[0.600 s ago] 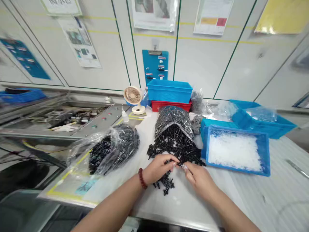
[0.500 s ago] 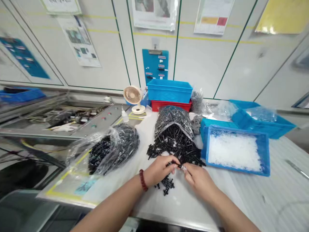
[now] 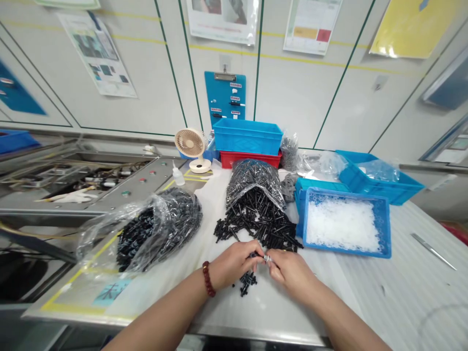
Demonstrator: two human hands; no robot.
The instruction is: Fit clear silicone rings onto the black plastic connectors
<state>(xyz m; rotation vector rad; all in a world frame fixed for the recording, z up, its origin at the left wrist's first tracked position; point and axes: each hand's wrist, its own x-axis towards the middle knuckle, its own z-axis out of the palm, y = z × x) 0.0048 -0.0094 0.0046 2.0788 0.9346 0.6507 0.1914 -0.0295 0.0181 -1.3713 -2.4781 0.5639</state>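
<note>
In the head view, our left hand point(image 3: 237, 261) pinches a black part point(image 3: 253, 254) before the bag point(image 3: 256, 174); our right hand point(image 3: 292, 273) pinches a clear piece point(image 3: 267, 259) at its end. This pair seems mid-work; many loose parts point(image 3: 234, 229) remain at the bag's mouth.
</note>
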